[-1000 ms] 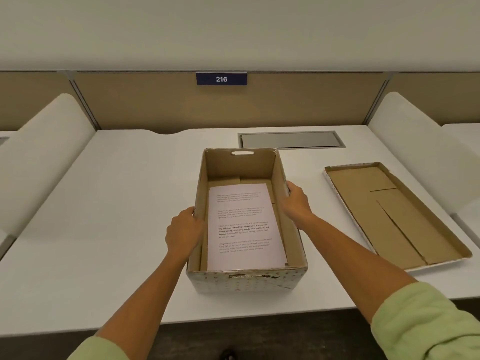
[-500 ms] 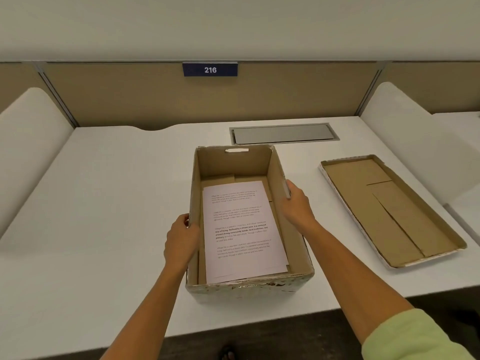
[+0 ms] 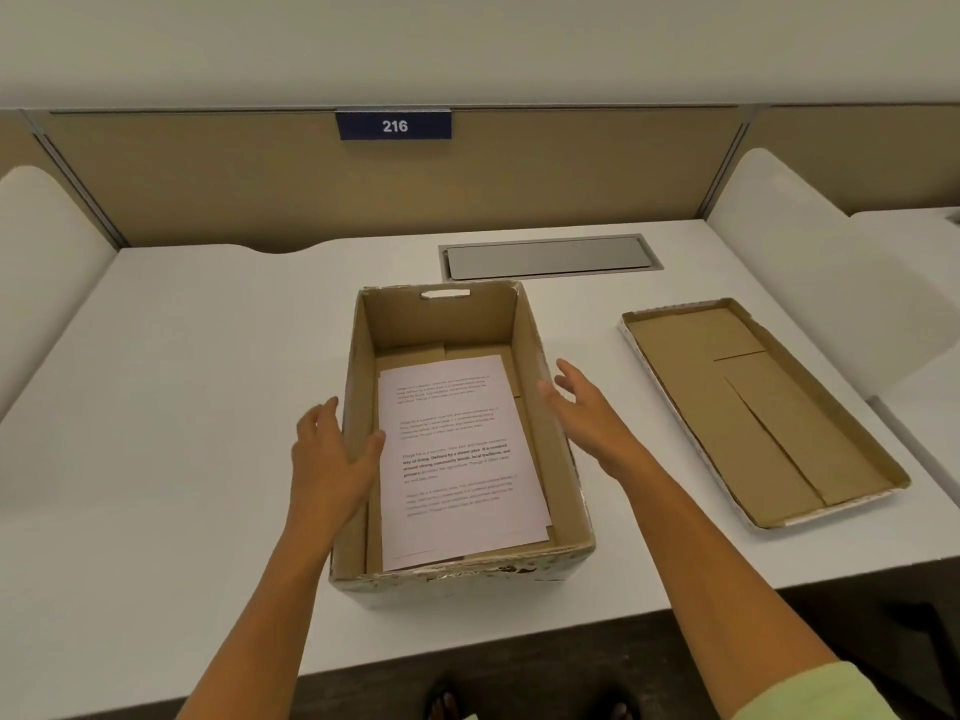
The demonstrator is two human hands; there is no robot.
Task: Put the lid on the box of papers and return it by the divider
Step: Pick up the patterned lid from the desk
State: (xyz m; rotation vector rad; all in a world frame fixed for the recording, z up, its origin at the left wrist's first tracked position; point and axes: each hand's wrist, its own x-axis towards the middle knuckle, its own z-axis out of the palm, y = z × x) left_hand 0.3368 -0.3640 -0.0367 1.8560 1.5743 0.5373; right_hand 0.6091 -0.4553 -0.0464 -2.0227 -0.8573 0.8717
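Left hand [image 3: 332, 459]: fingers loosely spread, thumb resting over the open box's [image 3: 545, 444] left wall, not gripping.
Right hand [image 3: 587, 413]: fingers splayed, just off the right wall, holding nothing.
Lid [image 3: 753, 407]: upside down near the table's [image 3: 182, 381] right edge.

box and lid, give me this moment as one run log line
box: open, papers inside | lid: inside-up on desk, right of box | left hand: open, thumb over box wall | right hand: open, off box
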